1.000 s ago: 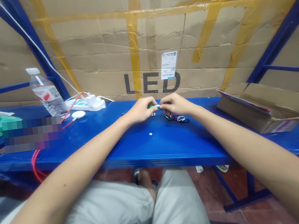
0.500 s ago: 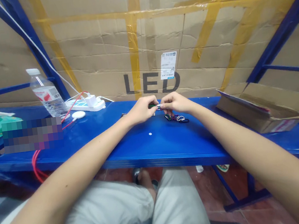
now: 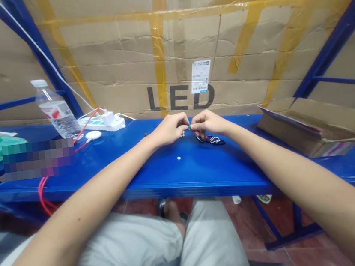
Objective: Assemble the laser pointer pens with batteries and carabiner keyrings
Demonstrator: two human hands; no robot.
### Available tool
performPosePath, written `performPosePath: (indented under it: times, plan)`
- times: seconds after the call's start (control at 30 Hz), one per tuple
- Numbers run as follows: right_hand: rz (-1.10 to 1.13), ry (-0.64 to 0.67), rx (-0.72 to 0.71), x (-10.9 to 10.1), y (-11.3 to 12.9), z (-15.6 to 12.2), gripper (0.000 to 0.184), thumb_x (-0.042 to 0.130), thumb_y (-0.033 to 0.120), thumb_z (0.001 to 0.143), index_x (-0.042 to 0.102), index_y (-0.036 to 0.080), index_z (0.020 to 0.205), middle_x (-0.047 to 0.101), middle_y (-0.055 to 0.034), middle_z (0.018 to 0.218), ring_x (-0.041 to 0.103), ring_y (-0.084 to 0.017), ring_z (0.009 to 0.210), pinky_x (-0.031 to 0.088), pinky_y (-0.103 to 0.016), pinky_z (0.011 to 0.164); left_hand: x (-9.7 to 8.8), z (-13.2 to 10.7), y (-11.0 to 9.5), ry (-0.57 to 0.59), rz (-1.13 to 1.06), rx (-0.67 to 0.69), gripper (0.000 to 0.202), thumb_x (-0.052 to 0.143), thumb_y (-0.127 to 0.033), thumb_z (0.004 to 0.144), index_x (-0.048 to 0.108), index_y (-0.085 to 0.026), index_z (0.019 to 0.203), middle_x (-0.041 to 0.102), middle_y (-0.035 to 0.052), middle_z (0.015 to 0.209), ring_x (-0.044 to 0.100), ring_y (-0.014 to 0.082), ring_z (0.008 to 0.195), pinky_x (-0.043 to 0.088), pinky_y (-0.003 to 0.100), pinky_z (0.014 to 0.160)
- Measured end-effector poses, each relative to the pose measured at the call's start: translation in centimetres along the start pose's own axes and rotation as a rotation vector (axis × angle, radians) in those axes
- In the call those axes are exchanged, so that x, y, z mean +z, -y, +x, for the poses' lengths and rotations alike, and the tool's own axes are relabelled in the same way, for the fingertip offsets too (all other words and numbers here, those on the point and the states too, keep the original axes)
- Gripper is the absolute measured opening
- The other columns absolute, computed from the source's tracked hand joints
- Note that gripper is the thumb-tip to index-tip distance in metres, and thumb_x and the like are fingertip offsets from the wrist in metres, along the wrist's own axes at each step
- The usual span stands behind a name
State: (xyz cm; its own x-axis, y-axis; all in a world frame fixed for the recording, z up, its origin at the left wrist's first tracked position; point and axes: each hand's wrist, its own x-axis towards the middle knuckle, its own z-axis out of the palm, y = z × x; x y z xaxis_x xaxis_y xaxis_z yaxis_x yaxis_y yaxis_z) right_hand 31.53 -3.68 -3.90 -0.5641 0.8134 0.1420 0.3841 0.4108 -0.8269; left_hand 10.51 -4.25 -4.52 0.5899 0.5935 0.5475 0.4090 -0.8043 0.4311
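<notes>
My left hand (image 3: 172, 129) and my right hand (image 3: 208, 123) meet above the far half of the blue table, fingertips nearly touching. Both are closed in a pinch on a small green thing (image 3: 189, 127) that looks like a carabiner; the fingers hide most of it. Just under the right hand, a short row of carabiners (image 3: 216, 140) in green, purple and black lies on the tabletop. Small silvery metal pieces (image 3: 183, 134) show below the left fingertips, too tiny to make out.
A water bottle (image 3: 56, 111), a white power strip (image 3: 116, 123) with cables and a white round charger (image 3: 93, 135) stand at the left. An open cardboard box (image 3: 313, 133) sits at the right. A large taped carton (image 3: 118, 71) rises behind the blue table (image 3: 169, 175).
The fingertips have shifted slightly on the green piece, and less of it shows between them. Its silvery part is no longer visible. Both arms stay almost in place.
</notes>
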Motion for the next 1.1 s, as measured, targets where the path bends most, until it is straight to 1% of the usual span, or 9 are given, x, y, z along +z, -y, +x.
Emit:
performPosePath:
  times: [0.13,0.27,0.37,0.47,0.53,0.73,0.93,1.03,1.1]
  plan:
    - [0.067,0.007,-0.001,-0.10,0.07,-0.02,0.034,0.076,0.041,0.078,0.062,0.014,0.062,0.062,-0.0031,0.052,0.057,-0.013,0.041,0.044,-0.023,0.038,0.03,0.01,-0.06,-0.050,-0.032,0.020,0.005,0.062,-0.015,0.081,0.064,-0.018,0.085,0.072,0.0013,0.085,0.063,0.0152,0.078,0.046,0.030,0.076]
    - [0.067,0.013,-0.026,-0.34,0.26,-0.03,0.034,0.076,0.040,0.079,0.061,0.014,0.063,0.063,-0.0032,0.052,0.057,-0.012,0.041,0.045,-0.023,0.040,0.41,0.00,-0.11,-0.060,-0.042,0.004,0.006,0.061,-0.019,0.083,0.061,-0.018,0.089,0.069,0.0026,0.089,0.062,0.0164,0.081,0.047,0.031,0.076]
    - [0.030,0.012,-0.029,-0.50,0.27,-0.04,0.033,0.075,0.039,0.080,0.061,0.014,0.063,0.063,-0.0034,0.053,0.056,-0.011,0.040,0.045,-0.022,0.041,0.64,-0.02,-0.05,-0.040,-0.007,-0.071,0.007,0.052,-0.022,0.090,0.057,-0.018,0.093,0.068,0.0044,0.088,0.062,0.0179,0.081,0.047,0.032,0.074]
    - [-0.001,0.017,-0.016,-0.46,0.08,0.00,0.032,0.075,0.037,0.080,0.061,0.014,0.063,0.064,-0.0035,0.053,0.056,-0.011,0.040,0.046,-0.023,0.040,0.61,-0.01,-0.02,0.020,-0.004,-0.107,0.012,0.046,-0.018,0.093,0.057,-0.019,0.093,0.069,0.0040,0.083,0.063,0.0179,0.076,0.047,0.033,0.072]
    - [-0.015,0.022,-0.007,-0.35,-0.03,0.03,0.031,0.074,0.036,0.080,0.061,0.014,0.063,0.063,-0.0031,0.051,0.056,-0.012,0.039,0.045,-0.022,0.039,0.50,0.01,-0.03,0.034,-0.027,-0.097,0.010,0.049,-0.016,0.090,0.058,-0.018,0.090,0.069,0.0032,0.080,0.064,0.0174,0.074,0.047,0.032,0.071]
    - [0.003,0.005,-0.017,-0.07,0.00,0.01,0.028,0.074,0.032,0.078,0.061,0.014,0.061,0.062,-0.0028,0.050,0.055,-0.011,0.038,0.043,-0.022,0.037,0.26,0.01,0.18,-0.029,-0.092,-0.057,0.005,0.058,-0.018,0.085,0.063,-0.017,0.084,0.071,0.0026,0.082,0.064,0.0154,0.076,0.047,0.030,0.072]
    - [0.164,-0.004,0.033,0.31,-0.06,-0.01,0.022,0.074,0.029,0.074,0.064,0.013,0.062,0.059,-0.0014,0.046,0.050,-0.010,0.034,0.038,-0.021,0.033,0.31,0.05,0.30,-0.023,-0.145,-0.005,0.003,0.064,-0.019,0.081,0.062,-0.017,0.082,0.069,0.0025,0.082,0.062,0.0158,0.078,0.046,0.031,0.075]
    - [0.252,-0.021,0.068,0.32,-0.13,0.10,0.017,0.071,0.025,0.072,0.065,0.013,0.063,0.057,-0.0010,0.045,0.045,-0.009,0.032,0.034,-0.021,0.031,0.39,0.03,0.03,-0.038,-0.099,0.001,0.005,0.062,-0.020,0.083,0.058,-0.018,0.084,0.067,0.0027,0.085,0.061,0.0161,0.079,0.046,0.031,0.074]
    - [0.273,-0.023,0.072,0.23,-0.17,0.15,0.014,0.070,0.023,0.072,0.065,0.013,0.063,0.057,-0.0009,0.045,0.044,-0.009,0.031,0.033,-0.022,0.032,0.47,-0.02,-0.17,-0.038,-0.045,-0.015,0.003,0.057,-0.021,0.087,0.055,-0.019,0.088,0.067,0.0032,0.087,0.061,0.0165,0.080,0.046,0.032,0.073]
